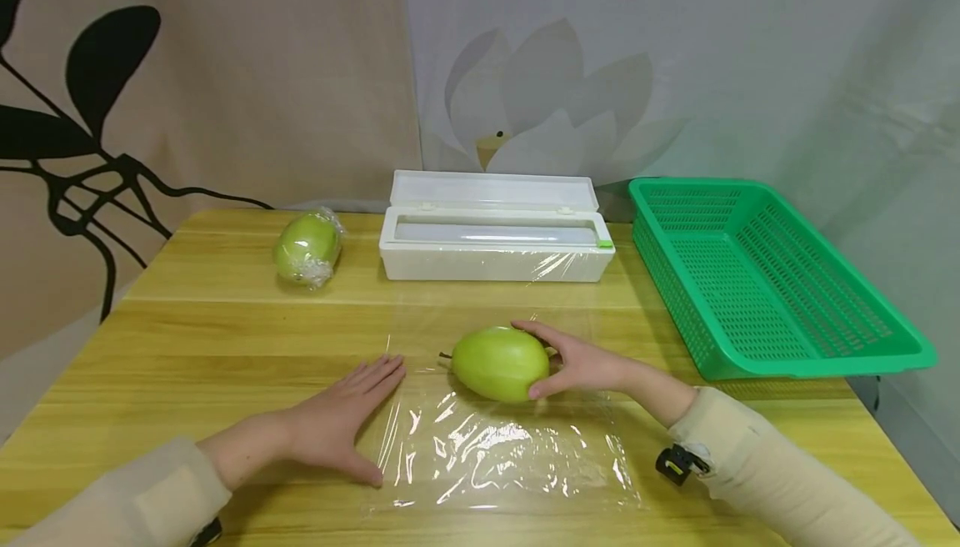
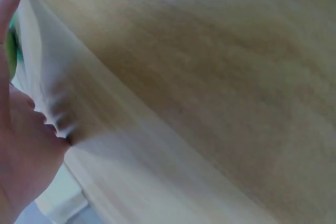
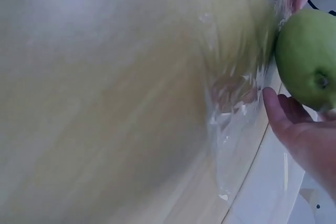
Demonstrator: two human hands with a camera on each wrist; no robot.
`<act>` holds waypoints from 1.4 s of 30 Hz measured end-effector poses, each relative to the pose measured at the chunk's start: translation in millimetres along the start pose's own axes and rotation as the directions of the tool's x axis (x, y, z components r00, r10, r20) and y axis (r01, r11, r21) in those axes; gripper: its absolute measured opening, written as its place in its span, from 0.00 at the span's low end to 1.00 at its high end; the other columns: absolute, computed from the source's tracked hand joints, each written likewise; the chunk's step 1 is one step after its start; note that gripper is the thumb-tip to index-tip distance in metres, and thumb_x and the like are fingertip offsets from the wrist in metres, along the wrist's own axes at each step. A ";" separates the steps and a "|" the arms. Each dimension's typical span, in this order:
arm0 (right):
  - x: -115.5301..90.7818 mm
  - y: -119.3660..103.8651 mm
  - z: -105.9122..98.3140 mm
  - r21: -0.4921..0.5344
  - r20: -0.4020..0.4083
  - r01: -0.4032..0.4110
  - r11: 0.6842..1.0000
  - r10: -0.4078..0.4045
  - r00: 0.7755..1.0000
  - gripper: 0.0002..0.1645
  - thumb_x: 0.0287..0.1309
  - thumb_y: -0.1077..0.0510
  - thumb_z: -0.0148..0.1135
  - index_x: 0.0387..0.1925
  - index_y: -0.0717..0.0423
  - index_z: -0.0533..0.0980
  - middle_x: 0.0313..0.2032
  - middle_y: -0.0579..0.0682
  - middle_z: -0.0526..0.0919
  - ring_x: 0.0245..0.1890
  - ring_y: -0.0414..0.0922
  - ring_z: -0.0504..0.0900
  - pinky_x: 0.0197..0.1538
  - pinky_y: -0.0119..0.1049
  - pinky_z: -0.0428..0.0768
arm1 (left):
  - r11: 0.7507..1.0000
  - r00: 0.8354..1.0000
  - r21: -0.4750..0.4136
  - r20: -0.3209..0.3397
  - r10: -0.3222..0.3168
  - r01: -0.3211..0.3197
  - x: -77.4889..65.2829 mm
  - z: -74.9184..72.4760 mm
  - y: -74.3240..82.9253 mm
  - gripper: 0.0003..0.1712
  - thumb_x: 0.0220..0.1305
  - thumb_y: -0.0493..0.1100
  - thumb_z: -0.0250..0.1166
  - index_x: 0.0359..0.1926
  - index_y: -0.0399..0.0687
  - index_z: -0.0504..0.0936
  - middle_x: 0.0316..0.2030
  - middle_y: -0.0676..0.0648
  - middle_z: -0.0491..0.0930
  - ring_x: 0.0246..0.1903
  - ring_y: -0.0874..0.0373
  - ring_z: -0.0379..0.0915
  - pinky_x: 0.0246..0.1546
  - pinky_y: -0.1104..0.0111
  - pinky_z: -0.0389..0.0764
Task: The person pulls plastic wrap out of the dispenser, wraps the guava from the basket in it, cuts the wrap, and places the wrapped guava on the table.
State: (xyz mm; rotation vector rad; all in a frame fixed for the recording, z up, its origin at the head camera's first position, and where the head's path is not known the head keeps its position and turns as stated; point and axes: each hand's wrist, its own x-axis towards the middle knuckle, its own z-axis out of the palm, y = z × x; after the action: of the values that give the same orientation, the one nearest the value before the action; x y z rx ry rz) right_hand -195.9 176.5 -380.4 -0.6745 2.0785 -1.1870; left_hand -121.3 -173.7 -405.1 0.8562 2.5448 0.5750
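A green pear (image 1: 498, 363) lies on its side on a sheet of clear cling film (image 1: 510, 455), its stem pointing left. My right hand (image 1: 583, 365) holds the pear by its right end, thumb on the near side and fingers on the far side. In the right wrist view, the blunt end of the pear (image 3: 307, 56) faces the camera. My left hand (image 1: 330, 426) rests with straight fingers at the left edge of the film, thumb spread toward me. The film runs back to a white dispenser box (image 1: 495, 264), whose lid stands raised over the roll.
At the back left sits another green fruit (image 1: 306, 245) wrapped in cling film. A green plastic basket (image 1: 675, 305) stands on the right side of the wooden table (image 1: 187, 347). Behind the table hangs a printed curtain (image 1: 300, 72).
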 end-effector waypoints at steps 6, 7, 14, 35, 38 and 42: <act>-10.8 -4.9 0.0 -0.104 -0.154 0.082 0.991 -0.097 0.983 0.53 0.47 0.54 0.71 0.69 0.61 0.52 0.63 0.63 0.62 0.59 0.59 0.67 0.58 0.51 0.74 | 1.000 0.999 -0.030 -0.033 0.005 -0.006 -1.4 -1.9 0.4 0.74 0.34 0.75 0.67 0.73 0.41 0.42 0.73 0.38 0.38 0.71 0.36 0.36 0.68 0.44 0.48; -14.5 -5.4 0.0 -0.149 -0.186 0.099 0.984 -0.127 0.974 0.49 0.48 0.54 0.70 0.67 0.62 0.55 0.62 0.62 0.65 0.58 0.57 0.68 0.57 0.51 0.74 | 0.999 0.999 -0.031 -0.042 0.010 -0.011 -1.4 -2.0 0.5 0.74 0.34 0.75 0.67 0.73 0.40 0.43 0.73 0.38 0.38 0.71 0.36 0.36 0.67 0.44 0.49; -41.6 0.2 1.5 -0.394 -0.276 0.079 0.916 -0.200 0.940 0.31 0.47 0.54 0.70 0.51 0.61 0.68 0.49 0.57 0.73 0.47 0.51 0.73 0.47 0.38 0.80 | 0.999 0.992 -0.043 -0.127 0.029 -0.034 -3.0 -6.1 -1.9 0.73 0.30 0.72 0.71 0.72 0.43 0.47 0.73 0.39 0.41 0.71 0.37 0.39 0.67 0.42 0.51; -82.5 10.1 8.6 -0.439 0.246 0.200 0.876 -0.097 0.964 0.22 0.40 0.46 0.73 0.19 0.52 0.68 0.20 0.34 0.66 0.23 0.25 0.62 0.26 0.20 0.69 | 0.893 0.959 -0.368 0.014 0.283 -0.258 -7.4 -19.9 2.1 0.06 0.51 0.43 0.70 0.29 0.52 0.80 0.29 0.57 0.80 0.31 0.73 0.71 0.34 0.76 0.78; -89.2 11.1 18.5 -0.551 0.282 0.234 0.801 -0.085 0.956 0.24 0.36 0.43 0.74 0.18 0.49 0.68 0.19 0.31 0.63 0.23 0.24 0.59 0.26 0.17 0.64 | 0.927 0.962 -0.293 0.073 0.264 -0.233 -9.9 -16.5 8.6 0.13 0.45 0.50 0.74 0.30 0.56 0.79 0.29 0.60 0.75 0.32 0.73 0.67 0.36 0.77 0.74; -90.8 13.2 25.2 -0.662 0.277 0.283 0.694 -0.124 0.953 0.18 0.33 0.49 0.74 0.16 0.44 0.69 0.19 0.31 0.64 0.23 0.24 0.59 0.26 0.16 0.61 | 0.969 0.964 -0.076 0.110 0.241 -0.233 -11.1 -11.6 14.8 0.18 0.35 0.54 0.76 0.26 0.62 0.75 0.29 0.65 0.65 0.31 0.73 0.61 0.35 0.79 0.69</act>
State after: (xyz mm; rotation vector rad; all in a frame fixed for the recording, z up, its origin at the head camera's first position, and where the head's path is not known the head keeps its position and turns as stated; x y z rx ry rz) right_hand -118.8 232.0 -376.6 -1.3513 2.2828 -0.3430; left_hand -111.7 -172.9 -385.5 1.1470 2.3216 0.6505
